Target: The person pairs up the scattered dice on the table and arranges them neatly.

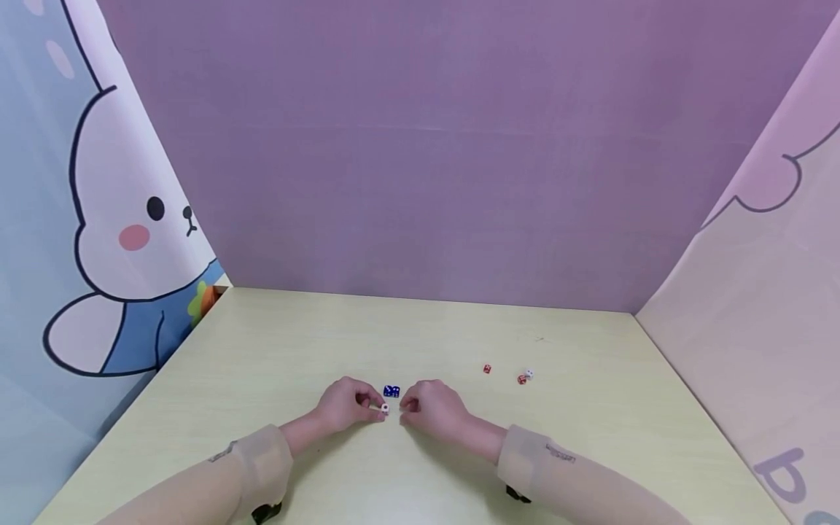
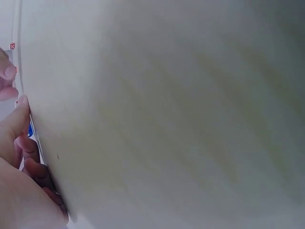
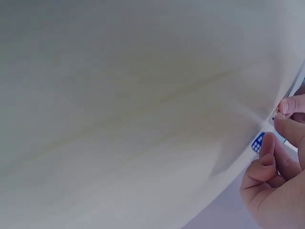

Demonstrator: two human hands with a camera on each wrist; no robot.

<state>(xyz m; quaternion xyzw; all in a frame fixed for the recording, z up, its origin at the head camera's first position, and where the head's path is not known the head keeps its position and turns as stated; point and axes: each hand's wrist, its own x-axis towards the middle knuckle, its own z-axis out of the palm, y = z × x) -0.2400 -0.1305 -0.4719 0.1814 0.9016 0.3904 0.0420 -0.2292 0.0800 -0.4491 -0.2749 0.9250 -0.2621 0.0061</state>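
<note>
In the head view, my left hand pinches a small white die between its thumb and fingers, low over the table. Just across from it is my right hand, thumb and fingertips a little apart with nothing seen between them. Two blue dice with white dots sit side by side beyond the fingertips. The right wrist view shows a blue die behind the right index finger. In the left wrist view, the left hand hides most of the dice.
To the right on the pale table lie a single red die and, farther right, another red die close to a white die. A purple panel stands at the back, with printed cloths on both sides.
</note>
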